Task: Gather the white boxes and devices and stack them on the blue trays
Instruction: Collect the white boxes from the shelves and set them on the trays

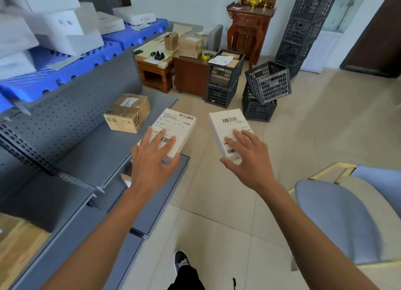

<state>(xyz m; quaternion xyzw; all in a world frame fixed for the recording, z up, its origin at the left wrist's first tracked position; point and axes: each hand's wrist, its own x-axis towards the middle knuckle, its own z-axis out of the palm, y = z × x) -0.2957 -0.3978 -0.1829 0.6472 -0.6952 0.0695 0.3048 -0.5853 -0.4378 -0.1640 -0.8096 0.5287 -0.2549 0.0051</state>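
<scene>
- Grey perforated metal shelving runs up the left side; its upper level carries the blue trays, already loaded with white foam boxes and flatter white boxes further back.
- Trays sit up and to the left of both hands, well apart from them; judged, the coming move is a lift up-left to reach them.
- Lower shelf holds one brown cardboard carton, near the left box, not touching it.
- Left white labelled box: long axis points away from the person, tilted slightly right; it hovers over the lower shelf's front edge.
- Right white labelled box: long axis also points away, leaning slightly left; it is held over the bare floor tiles, well clear of the shelf.
- Boxes lie side by side, apart, labels up.
- Left hand holds its box from the near end, fingers spread over the top, thumb at the side.
- Right hand holds its box the same way, fingers on the label, thumb at the near-left corner.
- Left hand is nearer the trays; likely places first.
</scene>
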